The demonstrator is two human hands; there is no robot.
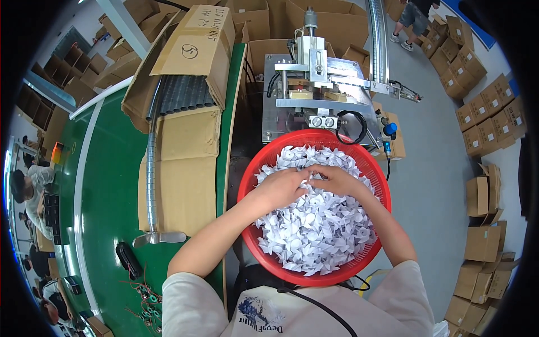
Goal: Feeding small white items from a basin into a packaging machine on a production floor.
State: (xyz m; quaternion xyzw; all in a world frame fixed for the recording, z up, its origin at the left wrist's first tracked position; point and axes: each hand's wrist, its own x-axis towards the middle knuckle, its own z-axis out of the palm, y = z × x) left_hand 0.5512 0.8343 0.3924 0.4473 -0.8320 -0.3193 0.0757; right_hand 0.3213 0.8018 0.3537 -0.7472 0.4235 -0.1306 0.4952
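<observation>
A round red plastic basket (245,197) in front of me is heaped with small white bladed fan wheels (314,230). Over the far half of the heap, my left hand (282,188) comes in from the left, its fingers curled inward. Facing it from the right is my right hand (334,180), with fingers and thumb also bent. The fingertips of both nearly meet among the white pieces. Whatever is between them blends into the heap, so I cannot make out a single piece.
Beyond the basket stands a metal bench press (317,73) with hoses. At left, a green table (118,185) carries an open carton (193,50) of dark tubes, a bent metal duct (151,191), a black pouch (128,260) and wired parts (149,303). Stacked cartons (488,115) line the right wall.
</observation>
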